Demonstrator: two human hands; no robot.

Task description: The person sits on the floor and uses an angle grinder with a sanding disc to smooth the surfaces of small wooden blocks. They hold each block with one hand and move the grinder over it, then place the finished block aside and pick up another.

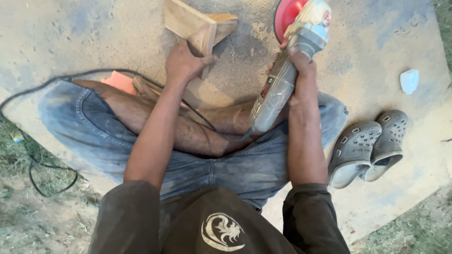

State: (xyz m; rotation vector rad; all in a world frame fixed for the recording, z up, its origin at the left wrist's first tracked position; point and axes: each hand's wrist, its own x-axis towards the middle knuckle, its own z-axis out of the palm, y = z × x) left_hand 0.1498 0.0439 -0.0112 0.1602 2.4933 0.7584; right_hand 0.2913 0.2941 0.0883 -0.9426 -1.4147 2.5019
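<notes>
Right hand (301,75) clenched on angle grinder (282,84), red disc (286,14) lifted; left hand (184,63) grasping wooden piece (197,26); sawdust around, sanding evidently under way.

A pair of grey perforated clogs (369,146) sits side by side at about four o'clock on the dusty concrete slab (70,33), touching each other. At two o'clock, well apart from them, lies a small white plastic piece (409,81). A black cord (33,162) loops off the slab's edge at eight o'clock, onto patchy grass (28,221).
</notes>
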